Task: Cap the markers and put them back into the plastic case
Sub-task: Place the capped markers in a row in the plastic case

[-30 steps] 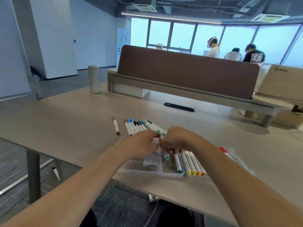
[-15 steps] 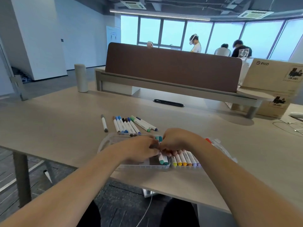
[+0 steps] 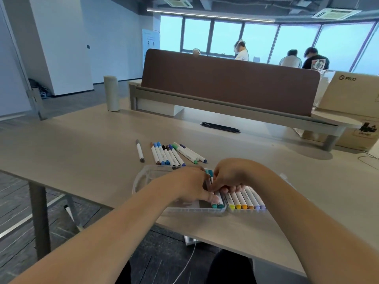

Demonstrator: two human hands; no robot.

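- Plastic case (image 3: 194, 211) part filled; capped row (image 3: 246, 196) in.
- My left hand (image 3: 190, 187) and right hand (image 3: 231, 175) curl onto teal markers (image 3: 217, 200), seating them.
- Loose markers (image 3: 159, 153) on desk (image 3: 82, 156) not yet packed.

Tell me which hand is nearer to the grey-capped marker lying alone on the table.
Left. The left hand sits over the plastic case, down and right of the grey-capped marker. The right hand is beside the left one, farther right.

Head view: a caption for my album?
Left hand and right hand hold teal markers in plastic case; loose markers beyond.
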